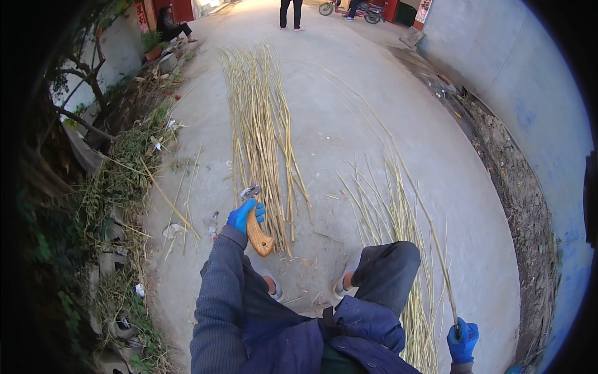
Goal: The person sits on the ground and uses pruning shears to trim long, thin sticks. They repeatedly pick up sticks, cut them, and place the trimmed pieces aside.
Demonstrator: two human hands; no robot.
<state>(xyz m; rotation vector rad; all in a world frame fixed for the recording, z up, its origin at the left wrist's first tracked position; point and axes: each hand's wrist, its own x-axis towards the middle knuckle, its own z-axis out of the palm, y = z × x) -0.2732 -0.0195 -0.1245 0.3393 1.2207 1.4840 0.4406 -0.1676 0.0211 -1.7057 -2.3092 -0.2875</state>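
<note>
left hand [245, 215], blue glove, clenched on a wooden-handled knife [257, 232]; tan curved grip, metal end pointing to 12 o'clock. right hand [462, 340], blue glove, clamped on a thin pale cane stalk [411, 187] that runs long and slightly curved toward 11 o'clock. left forearm reaches up from the lap, right stays low at 4 o'clock. cane bundle [258, 118] lies just past the knife, loose stalks [392, 212] between the hands.

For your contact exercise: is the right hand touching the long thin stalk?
Touching: the head view shows the right hand closed around the stalk's lower end.
</note>
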